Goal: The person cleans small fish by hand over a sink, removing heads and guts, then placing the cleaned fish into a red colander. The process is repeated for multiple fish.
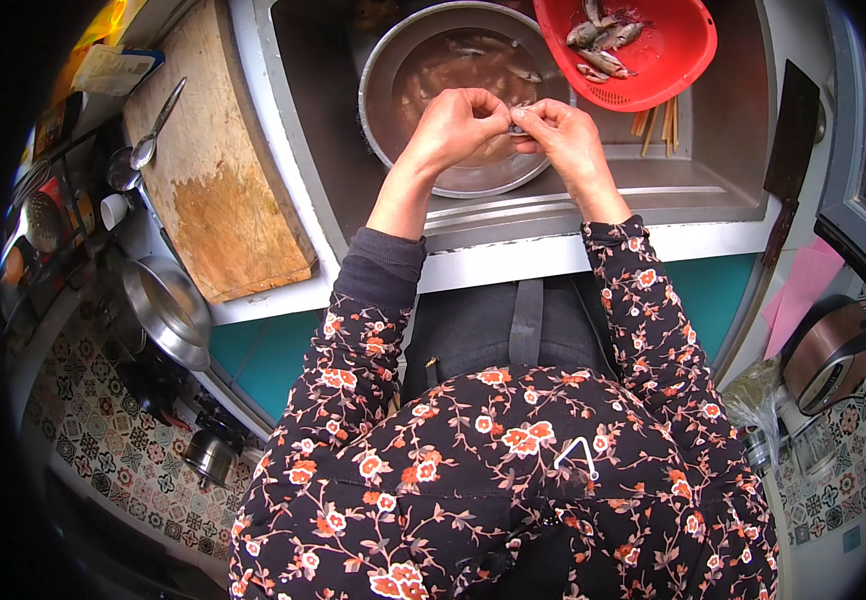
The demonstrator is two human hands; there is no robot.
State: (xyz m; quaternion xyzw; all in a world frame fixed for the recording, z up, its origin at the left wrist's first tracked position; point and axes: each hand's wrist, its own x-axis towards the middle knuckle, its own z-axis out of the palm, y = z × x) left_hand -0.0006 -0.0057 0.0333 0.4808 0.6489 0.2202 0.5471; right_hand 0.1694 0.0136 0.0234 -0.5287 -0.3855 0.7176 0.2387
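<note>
My left hand (454, 126) and my right hand (562, 133) meet over the near side of a round metal basin (470, 184). Between their fingertips is a small fish (517, 129), mostly hidden by the fingers. Cloudy reddish-brown water (433, 79) fills the basin, and several small fish (526, 73) show in it. At the basin's upper right, a red plastic colander (673, 64) holds several small silvery fish (609, 37).
The basin stands in a metal sink (725, 176). Wooden chopsticks (658, 131) lie under the colander. A cleaver (789, 135) rests on the right rim. Left are a wooden cutting board (230, 225), a metal spoon (151, 139) and a metal pan (166, 311).
</note>
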